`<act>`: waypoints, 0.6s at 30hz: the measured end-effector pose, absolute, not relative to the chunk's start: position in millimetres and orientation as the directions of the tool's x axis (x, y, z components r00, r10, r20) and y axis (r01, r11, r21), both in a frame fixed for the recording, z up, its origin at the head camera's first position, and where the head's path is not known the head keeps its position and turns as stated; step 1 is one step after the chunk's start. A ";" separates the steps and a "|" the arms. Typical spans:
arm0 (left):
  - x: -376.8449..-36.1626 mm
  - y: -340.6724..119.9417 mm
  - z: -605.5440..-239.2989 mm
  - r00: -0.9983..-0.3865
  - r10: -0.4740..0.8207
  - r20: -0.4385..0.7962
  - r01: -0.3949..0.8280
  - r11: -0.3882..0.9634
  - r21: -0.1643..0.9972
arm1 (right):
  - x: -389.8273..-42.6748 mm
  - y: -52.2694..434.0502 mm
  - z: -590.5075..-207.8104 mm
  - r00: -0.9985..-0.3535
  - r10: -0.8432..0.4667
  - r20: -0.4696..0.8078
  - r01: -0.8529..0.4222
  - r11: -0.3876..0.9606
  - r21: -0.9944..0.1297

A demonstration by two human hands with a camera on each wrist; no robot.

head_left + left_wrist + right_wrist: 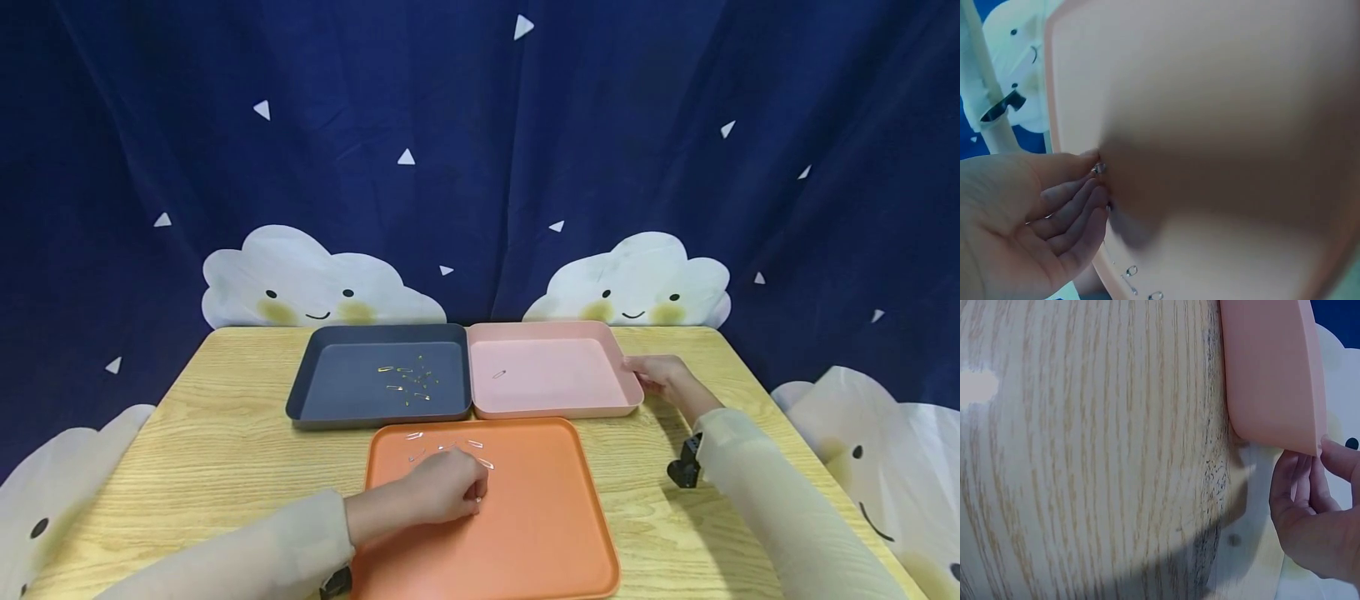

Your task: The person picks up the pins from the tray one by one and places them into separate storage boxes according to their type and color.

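Note:
Over the orange tray (540, 517), my left hand (446, 487) pinches a silver safety pin (1100, 167) between thumb and fingers; most of the pin is hidden by the fingertips. Several silver safety pins (486, 463) lie near the far edge of that tray, some partly behind the hand. My right hand (660, 372) grips the right wall of the pink tray (555, 412), thumb on the rim (1321, 440) and fingers beneath it on the outside. One safety pin (499, 374) lies in the pink tray, towards its left side.
Left of the pink tray, touching it, stands a dark grey tray (337, 417) with several gold safety pins (394, 387). All the trays rest on a wooden table (247, 417). Behind it hangs a dark blue curtain (465, 108) with white clouds and triangles.

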State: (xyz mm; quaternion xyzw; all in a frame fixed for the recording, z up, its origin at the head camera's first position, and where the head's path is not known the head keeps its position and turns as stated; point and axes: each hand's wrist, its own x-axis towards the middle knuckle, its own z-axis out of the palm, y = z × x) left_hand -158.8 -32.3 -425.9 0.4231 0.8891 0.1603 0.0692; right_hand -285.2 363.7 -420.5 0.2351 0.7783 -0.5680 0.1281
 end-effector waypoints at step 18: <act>-151.0 -30.3 -417.6 -0.575 0.809 -0.121 0.743 0.578 0.339 | -284.2 362.4 -420.0 -0.861 0.218 -0.460 0.506 0.272 -0.818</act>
